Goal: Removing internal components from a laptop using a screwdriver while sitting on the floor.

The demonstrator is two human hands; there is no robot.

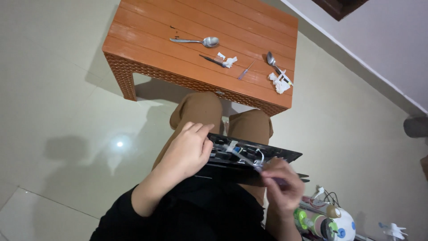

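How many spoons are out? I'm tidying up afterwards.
2: one spoon near the middle of the orange table, the other spoon toward its right edge, beside crumpled white paper. None seems hidden.

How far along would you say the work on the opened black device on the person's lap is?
Done: the black device lies open on the lap, its insides exposed. In hand: the left hand steadies its edge while the right hand works a thin tool at the inner parts. Left: it is not yet closed; two spoons, small tools and tissue scraps lie on the orange table.
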